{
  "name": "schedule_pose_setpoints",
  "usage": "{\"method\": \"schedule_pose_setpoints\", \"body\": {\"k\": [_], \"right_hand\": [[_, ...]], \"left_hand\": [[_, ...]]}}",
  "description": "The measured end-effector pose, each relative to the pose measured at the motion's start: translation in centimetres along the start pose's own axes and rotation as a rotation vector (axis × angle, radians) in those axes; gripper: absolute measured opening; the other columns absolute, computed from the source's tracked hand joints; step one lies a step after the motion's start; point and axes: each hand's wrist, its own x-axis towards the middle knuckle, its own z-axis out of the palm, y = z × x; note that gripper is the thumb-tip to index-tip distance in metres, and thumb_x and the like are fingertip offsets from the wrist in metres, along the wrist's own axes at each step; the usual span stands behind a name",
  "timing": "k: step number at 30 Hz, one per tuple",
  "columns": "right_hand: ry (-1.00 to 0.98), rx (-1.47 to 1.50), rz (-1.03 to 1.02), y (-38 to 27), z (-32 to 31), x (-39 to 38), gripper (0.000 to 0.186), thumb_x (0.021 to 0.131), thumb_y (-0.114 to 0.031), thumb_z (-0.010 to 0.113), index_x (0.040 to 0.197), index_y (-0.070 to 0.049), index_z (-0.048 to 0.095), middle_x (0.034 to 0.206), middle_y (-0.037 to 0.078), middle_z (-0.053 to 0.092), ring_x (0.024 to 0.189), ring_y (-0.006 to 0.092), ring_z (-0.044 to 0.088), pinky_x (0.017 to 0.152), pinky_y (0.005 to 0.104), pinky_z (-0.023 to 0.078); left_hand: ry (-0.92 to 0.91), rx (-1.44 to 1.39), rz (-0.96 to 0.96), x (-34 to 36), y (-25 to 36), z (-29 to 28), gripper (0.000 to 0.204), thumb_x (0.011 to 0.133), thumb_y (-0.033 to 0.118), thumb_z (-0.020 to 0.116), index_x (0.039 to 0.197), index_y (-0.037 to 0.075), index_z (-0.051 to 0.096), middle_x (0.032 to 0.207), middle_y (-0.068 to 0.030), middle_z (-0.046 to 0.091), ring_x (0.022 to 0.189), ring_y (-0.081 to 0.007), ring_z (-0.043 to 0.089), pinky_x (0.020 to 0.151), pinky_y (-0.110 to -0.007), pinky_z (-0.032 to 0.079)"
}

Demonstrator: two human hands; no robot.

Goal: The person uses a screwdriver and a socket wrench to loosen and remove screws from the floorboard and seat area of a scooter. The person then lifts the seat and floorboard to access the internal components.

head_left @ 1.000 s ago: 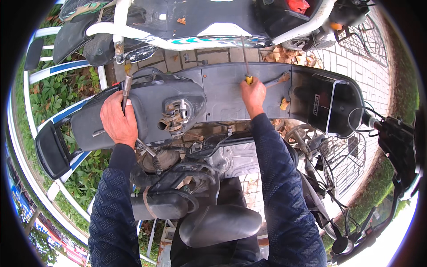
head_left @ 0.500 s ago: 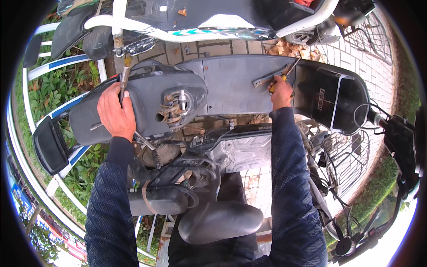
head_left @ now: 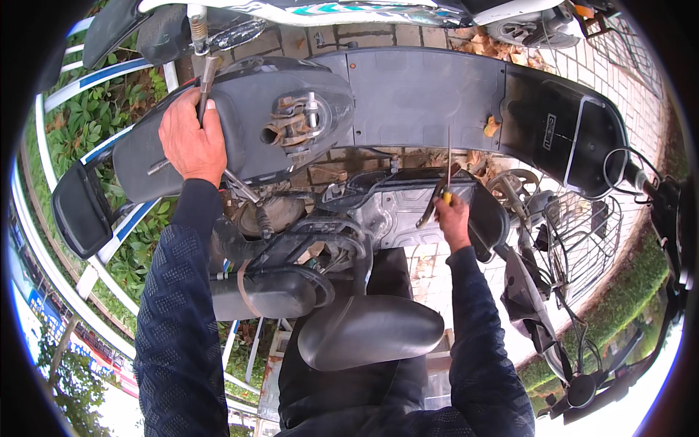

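My left hand (head_left: 193, 138) is closed on a cross-shaped metal wrench (head_left: 209, 73) above the black seat (head_left: 233, 109) of a scooter. One arm of the wrench slants down past the seat's near edge. My right hand (head_left: 455, 218) grips a screwdriver (head_left: 449, 156) with a yellow handle, its thin shaft pointing away from me. A dark, narrow, curved piece (head_left: 428, 213) is in the same hand, partly hidden by the fingers. Both are above the near scooter's grey footboard (head_left: 397, 211). A cluster of rusty metal parts (head_left: 287, 127) sits on the seat's front end.
The far scooter's flat footboard (head_left: 422, 95) carries a dry leaf (head_left: 492, 125). Close to me is a black saddle (head_left: 371, 331). A wire basket (head_left: 582, 226) and handlebar cables are at the right. A white and blue railing (head_left: 109, 76) borders plants at the left. Another vehicle stands beyond.
My right hand has come off the far footboard toward me, carrying the screwdriver and dark piece. My left hand keeps its hold on the wrench. The whole view has shifted slightly.
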Motion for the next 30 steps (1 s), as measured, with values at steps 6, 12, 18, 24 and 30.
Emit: {"method": "schedule_pose_setpoints", "body": {"k": [6, 12, 18, 24, 30], "right_hand": [[0.071, -0.175, 0.030, 11.2, 2.1, -2.0, 0.016, 0.091, -0.014, 0.076, 0.091, 0.000, 0.067, 0.067, 0.002, 0.063, 0.056, 0.0101, 0.059, 0.051, 0.0275, 0.047], [0.096, -0.261, -0.070, 13.4, -0.1, -1.7, 0.018, 0.090, -0.009, 0.070, 0.103, 0.002, 0.071, 0.074, 0.004, 0.066, 0.060, 0.0120, 0.062, 0.055, 0.0302, 0.050], [0.136, -0.135, 0.032, 7.0, -1.8, -4.2, 0.012, 0.093, -0.011, 0.074, 0.098, 0.000, 0.070, 0.072, 0.001, 0.063, 0.057, 0.0084, 0.059, 0.052, 0.0250, 0.047], [-0.082, 0.085, -0.233, -7.8, 1.9, -7.0, 0.009, 0.095, -0.007, 0.072, 0.098, 0.000, 0.068, 0.076, -0.001, 0.064, 0.063, 0.0056, 0.057, 0.057, 0.0229, 0.047], [-0.227, 0.221, -0.413, -21.1, 7.2, -12.0, 0.007, 0.094, -0.002, 0.073, 0.100, -0.002, 0.069, 0.078, -0.002, 0.063, 0.067, 0.0053, 0.056, 0.062, 0.0226, 0.045]], "left_hand": [[0.002, 0.003, 0.006, 0.1, -0.3, 0.1, 0.024, 0.098, 0.024, 0.064, 0.116, 0.009, 0.068, 0.114, -0.0096, 0.072, 0.112, -0.0338, 0.064, 0.099, -0.047, 0.046], [0.022, 0.014, -0.004, 0.1, -0.2, 0.2, 0.024, 0.097, 0.025, 0.065, 0.115, 0.009, 0.068, 0.114, -0.0101, 0.072, 0.111, -0.0342, 0.064, 0.099, -0.047, 0.045], [0.051, 0.002, 0.003, 0.0, 0.0, 0.2, 0.022, 0.095, 0.023, 0.066, 0.112, 0.010, 0.067, 0.112, -0.0115, 0.071, 0.109, -0.0359, 0.064, 0.098, -0.048, 0.046], [0.033, -0.070, -0.013, 0.6, 0.6, -0.8, 0.022, 0.090, 0.021, 0.066, 0.108, 0.008, 0.063, 0.112, -0.0120, 0.068, 0.111, -0.0348, 0.062, 0.100, -0.049, 0.043], [0.036, -0.090, -0.040, 0.8, 1.0, -1.4, 0.022, 0.090, 0.017, 0.068, 0.109, 0.009, 0.063, 0.116, -0.0097, 0.069, 0.115, -0.0329, 0.062, 0.108, -0.049, 0.042]]}}
